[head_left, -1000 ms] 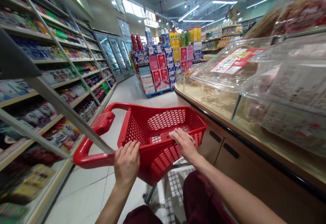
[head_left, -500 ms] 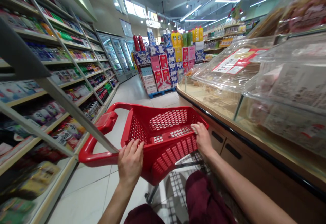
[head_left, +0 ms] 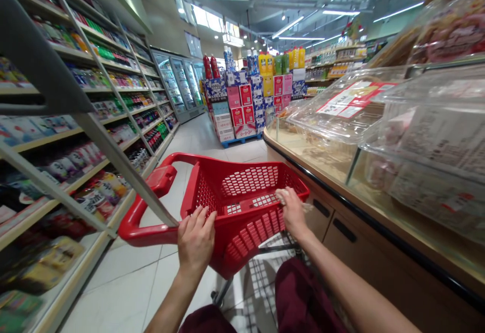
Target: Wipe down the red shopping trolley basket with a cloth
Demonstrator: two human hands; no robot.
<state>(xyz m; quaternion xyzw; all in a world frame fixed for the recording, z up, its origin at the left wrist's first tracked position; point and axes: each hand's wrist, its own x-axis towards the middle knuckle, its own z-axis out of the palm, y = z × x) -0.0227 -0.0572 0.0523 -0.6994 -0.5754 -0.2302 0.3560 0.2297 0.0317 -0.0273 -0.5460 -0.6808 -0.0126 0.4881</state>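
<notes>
A red plastic shopping cart (head_left: 246, 232) stands sideways in front of me, its slotted basket holding nothing that I can see. My left hand (head_left: 197, 237) lies over the near rim beside the handle end, fingers bent over the edge and gripping it. In my right hand (head_left: 294, 216) is a pale, crumpled cloth (head_left: 281, 194), pressed against the near rim toward the basket's far right end. Part of the cloth pokes out behind the hand; the rest is hidden under the fingers. A red handle (head_left: 131, 229) curves out at the cart's left.
Drink shelves (head_left: 121, 90) line the left side. A grey metal bar (head_left: 125, 166) slants close in front at left. At right runs a counter (head_left: 314, 171) with clear plastic food boxes (head_left: 341, 105). Stacked drink cartons (head_left: 242, 105) stand ahead on a blue pallet (head_left: 240, 141).
My right hand has slid left along the near rim with the cloth, and more of the cloth shows. My left hand keeps its place on the rim. The view has shifted slightly.
</notes>
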